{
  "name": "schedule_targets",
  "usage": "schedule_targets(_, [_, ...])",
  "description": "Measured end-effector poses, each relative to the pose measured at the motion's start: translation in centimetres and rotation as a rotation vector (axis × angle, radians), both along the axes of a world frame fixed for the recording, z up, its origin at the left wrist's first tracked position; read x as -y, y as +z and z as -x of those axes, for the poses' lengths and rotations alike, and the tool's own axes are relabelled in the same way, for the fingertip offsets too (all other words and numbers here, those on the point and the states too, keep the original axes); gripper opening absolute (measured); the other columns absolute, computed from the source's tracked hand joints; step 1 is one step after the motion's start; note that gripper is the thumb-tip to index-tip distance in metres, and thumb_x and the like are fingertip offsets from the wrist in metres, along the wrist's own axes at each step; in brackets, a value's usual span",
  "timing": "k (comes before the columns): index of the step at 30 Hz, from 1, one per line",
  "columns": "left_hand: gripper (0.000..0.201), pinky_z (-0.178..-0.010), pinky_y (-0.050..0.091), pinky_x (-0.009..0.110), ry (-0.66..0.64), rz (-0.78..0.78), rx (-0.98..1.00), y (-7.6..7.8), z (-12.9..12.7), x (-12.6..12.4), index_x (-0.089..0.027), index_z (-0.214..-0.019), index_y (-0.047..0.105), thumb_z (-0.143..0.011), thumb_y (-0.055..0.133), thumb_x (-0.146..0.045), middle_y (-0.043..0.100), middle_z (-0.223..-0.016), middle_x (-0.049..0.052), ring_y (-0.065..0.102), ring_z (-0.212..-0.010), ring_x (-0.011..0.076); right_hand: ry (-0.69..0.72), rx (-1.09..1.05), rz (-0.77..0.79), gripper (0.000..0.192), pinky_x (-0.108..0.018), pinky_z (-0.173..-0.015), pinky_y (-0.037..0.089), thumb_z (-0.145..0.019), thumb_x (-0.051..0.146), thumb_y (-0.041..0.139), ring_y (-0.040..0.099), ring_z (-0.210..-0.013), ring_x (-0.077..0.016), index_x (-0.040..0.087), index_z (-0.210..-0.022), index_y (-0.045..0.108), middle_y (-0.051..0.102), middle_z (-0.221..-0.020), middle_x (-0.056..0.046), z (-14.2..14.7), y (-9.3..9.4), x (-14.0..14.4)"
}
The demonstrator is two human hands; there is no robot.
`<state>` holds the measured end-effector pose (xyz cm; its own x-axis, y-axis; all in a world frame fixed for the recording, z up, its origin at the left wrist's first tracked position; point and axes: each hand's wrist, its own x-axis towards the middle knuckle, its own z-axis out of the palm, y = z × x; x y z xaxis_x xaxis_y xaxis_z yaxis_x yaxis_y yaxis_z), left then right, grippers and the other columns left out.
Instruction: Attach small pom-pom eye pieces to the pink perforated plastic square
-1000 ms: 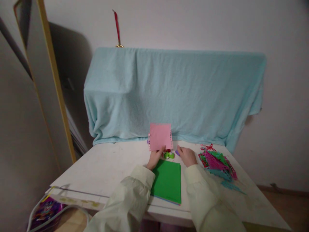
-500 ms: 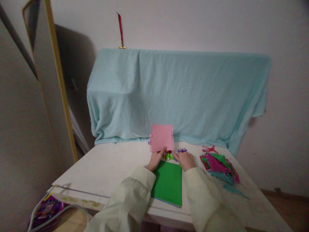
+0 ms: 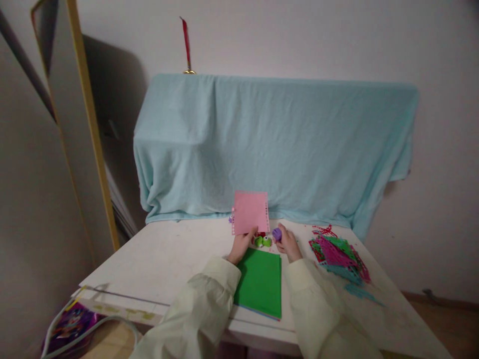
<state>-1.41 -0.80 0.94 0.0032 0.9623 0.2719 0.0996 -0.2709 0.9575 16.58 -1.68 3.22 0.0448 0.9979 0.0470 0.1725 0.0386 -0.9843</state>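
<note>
left fingers [image 3: 250,234] pinch the bottom edge of a pink sheet [image 3: 250,212], holding it upright above the table [image 3: 164,259]; punched holes run down both side edges of it, the top edge looks plain, the bottom is hidden by the left hand [image 3: 240,246]. right fingers [image 3: 281,233] are curled shut round a purple punch [image 3: 277,233], lifted just beside the sheet's lower right corner, not yet on the paper. right hand [image 3: 289,243] sits close to the left, a green punch [image 3: 263,241] on the table between them, something red behind it, too small to tell. judging by this: two edges done, at least one left, and the green stack [image 3: 260,281] just under the wrists looks untouched. a heap of cut pieces [image 3: 339,254] in pink, green and teal lies well to the right, some scraps trailing toward the near right edge. room: bare table to the left, wide; blue cloth [image 3: 269,144] hangs just behind the sheet, so little space at the back; stack reaches near the front edge.
</note>
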Motion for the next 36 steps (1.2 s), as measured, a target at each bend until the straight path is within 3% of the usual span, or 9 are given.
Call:
schedule_targets(3, [0.049, -0.065, 0.041, 0.028, -0.012, 0.002, 0.0, 0.2, 0.0, 0.1, -0.016, -0.058, 0.06, -0.08, 0.048, -0.059, 0.059, -0.053, 0.002, 0.056, -0.056, 0.0158, 0.114, -0.209, 0.173, 0.058, -0.02, -0.027, 0.014, -0.083, 0.064, 0.025, 0.014, -0.023, -0.007, 0.022, -0.049, 0.045, 0.018, -0.03, 0.01, 0.4, -0.5, -0.4])
schedule_targets(8, [0.048, -0.064, 0.041, 0.028, -0.037, -0.008, 0.036, 0.3, -0.1, 0.0, -0.016, -0.06, 0.059, -0.08, 0.049, -0.058, 0.058, -0.053, 0.002, 0.054, -0.054, 0.015, 0.277, -0.52, 0.284, 0.052, -0.016, -0.026, 0.012, -0.082, 0.06, 0.035, 0.012, -0.025, -0.0046, 0.02, -0.051, 0.044, 0.02, -0.032, 0.011, 0.4, -0.8, -0.3])
schedule_targets(16, [0.047, -0.065, 0.04, 0.027, -0.024, -0.009, 0.03, 0.0, 0.0, -0.2, -0.016, -0.057, 0.058, -0.079, 0.051, -0.057, 0.056, -0.051, 0.001, 0.054, -0.055, 0.0148, 0.31, -0.618, 0.347, 0.052, -0.017, -0.026, 0.011, -0.082, 0.062, 0.04, 0.015, -0.025, -0.0045, 0.019, -0.054, 0.048, 0.023, -0.032, 0.01, 0.1, -0.8, -0.5])
schedule_targets(21, [0.046, -0.065, 0.041, 0.028, -0.046, 0.002, 0.09, 0.2, 0.2, -0.3, -0.015, -0.059, 0.059, -0.079, 0.053, -0.056, 0.057, -0.051, 0.002, 0.054, -0.054, 0.0147, 0.148, -0.75, 0.202, 0.042, -0.019, -0.034, 0.029, -0.077, 0.058, 0.06, 0.042, -0.038, -0.0067, 0.017, -0.07, 0.058, 0.056, -0.055, 0.001, 0.4, -0.2, -0.8])
schedule_targets(25, [0.049, -0.067, 0.042, 0.028, -0.008, 0.033, 0.108, 0.2, 0.1, -0.5, -0.016, -0.054, 0.057, -0.078, 0.053, -0.058, 0.056, -0.049, 0.002, 0.054, -0.052, 0.0146, 0.131, -0.725, 0.073, 0.031, -0.022, -0.05, 0.043, -0.068, 0.045, 0.075, 0.06, -0.065, -0.014, 0.021, -0.082, 0.061, 0.066, -0.081, -0.002, 0.6, 0.1, -0.1])
schedule_targets(30, [0.051, -0.065, 0.042, 0.028, -0.008, 0.056, 0.037, -0.1, -0.4, -0.2, -0.016, -0.057, 0.06, -0.077, 0.052, -0.062, 0.058, -0.052, 0.003, 0.055, -0.054, 0.0154, 0.321, -0.541, -0.007, 0.03, -0.025, -0.066, 0.047, -0.072, 0.039, 0.074, 0.061, -0.084, -0.017, 0.02, -0.095, 0.066, 0.067, -0.093, -0.004, 1.3, 0.5, 1.2])
schedule_targets(36, [0.053, -0.055, 0.04, 0.025, -0.084, 0.076, -0.025, 0.0, -1.1, 0.3, -0.013, -0.072, 0.066, -0.076, 0.051, -0.064, 0.058, -0.053, 0.002, 0.052, -0.052, 0.0141, 0.157, -0.488, -0.087, 0.036, -0.031, -0.072, 0.05, -0.066, 0.041, 0.078, 0.063, -0.081, -0.0199, 0.016, -0.09, 0.07, 0.069, -0.087, -0.007, 1.5, -0.2, 0.1])
